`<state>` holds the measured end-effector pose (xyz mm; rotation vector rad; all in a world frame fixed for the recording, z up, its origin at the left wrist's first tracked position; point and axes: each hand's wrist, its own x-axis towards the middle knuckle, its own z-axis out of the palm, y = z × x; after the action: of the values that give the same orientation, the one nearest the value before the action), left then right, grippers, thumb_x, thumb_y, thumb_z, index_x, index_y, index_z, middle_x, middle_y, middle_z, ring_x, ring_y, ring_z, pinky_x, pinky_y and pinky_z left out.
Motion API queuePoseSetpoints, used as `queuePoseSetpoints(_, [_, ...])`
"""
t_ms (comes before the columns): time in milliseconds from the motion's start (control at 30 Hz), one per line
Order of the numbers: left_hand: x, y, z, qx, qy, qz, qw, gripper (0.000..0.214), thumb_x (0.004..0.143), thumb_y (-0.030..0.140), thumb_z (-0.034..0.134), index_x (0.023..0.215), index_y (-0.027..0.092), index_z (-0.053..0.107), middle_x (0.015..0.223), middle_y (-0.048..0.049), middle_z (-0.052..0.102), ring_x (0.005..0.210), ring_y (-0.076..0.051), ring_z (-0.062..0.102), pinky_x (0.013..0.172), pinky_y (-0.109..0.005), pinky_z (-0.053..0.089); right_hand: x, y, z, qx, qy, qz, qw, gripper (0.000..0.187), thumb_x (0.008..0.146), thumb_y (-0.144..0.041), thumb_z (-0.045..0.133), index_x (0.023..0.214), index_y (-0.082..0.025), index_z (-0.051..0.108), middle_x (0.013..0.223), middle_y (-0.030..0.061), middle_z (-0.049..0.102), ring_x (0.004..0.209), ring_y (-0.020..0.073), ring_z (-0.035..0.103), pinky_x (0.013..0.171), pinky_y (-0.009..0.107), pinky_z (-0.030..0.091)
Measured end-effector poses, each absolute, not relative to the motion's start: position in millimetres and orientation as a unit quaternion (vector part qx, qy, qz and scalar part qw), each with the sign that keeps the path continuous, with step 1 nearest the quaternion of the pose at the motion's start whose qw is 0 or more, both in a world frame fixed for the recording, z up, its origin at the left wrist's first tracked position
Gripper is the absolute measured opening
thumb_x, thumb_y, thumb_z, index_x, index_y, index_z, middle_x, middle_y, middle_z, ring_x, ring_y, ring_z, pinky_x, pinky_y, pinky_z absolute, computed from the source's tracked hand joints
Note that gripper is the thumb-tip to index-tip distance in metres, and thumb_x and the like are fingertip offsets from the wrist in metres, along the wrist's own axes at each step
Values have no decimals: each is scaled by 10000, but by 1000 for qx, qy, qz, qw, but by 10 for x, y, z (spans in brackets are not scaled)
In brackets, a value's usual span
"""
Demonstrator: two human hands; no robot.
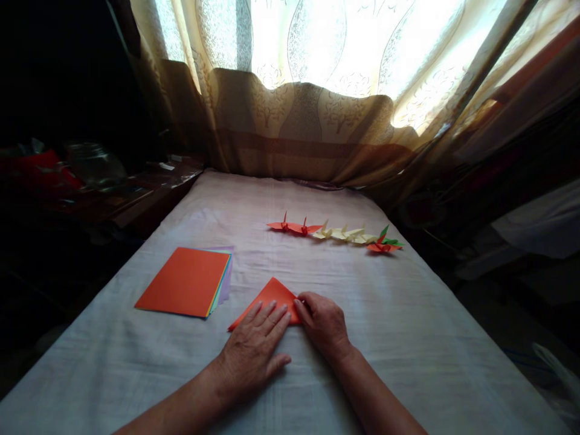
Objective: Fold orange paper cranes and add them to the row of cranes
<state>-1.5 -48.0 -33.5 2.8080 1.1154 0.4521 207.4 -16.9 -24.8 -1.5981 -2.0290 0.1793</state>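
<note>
A folded sheet of orange origami paper (275, 291) lies on the white cloth in front of me, its peak pointing away. My left hand (256, 341) rests flat over its left and middle part, fingers stretched out. At the paper's right corner my right hand (324, 320) has its thumb and curled fingers pinched on the edge. The near side of the sheet is partly hidden under the left hand. Left of it sits a stack of square coloured paper (183, 281), orange on top, with yellow, blue and lilac edges showing.
Several folded paper cranes (347, 234) in orange, cream and green stand in a row farther back on the cloth (408, 350). A patterned curtain (299, 121) hangs behind. At the left, a glass jar (96, 166) stands on a dark side surface.
</note>
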Motion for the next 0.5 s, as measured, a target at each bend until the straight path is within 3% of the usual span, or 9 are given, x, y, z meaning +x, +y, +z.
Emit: queuePoseSetpoints(500, [-24, -478, -354, 916, 378, 127, 40, 693, 932, 586, 434, 1496, 199, 323, 1501, -101, 421, 1379, -275, 393, 1158, -458, 285, 2021, -161, -240, -612, -753, 19, 239, 194, 934, -298, 497, 825, -214, 633, 797, 24, 655, 714, 152, 595, 664, 239, 364])
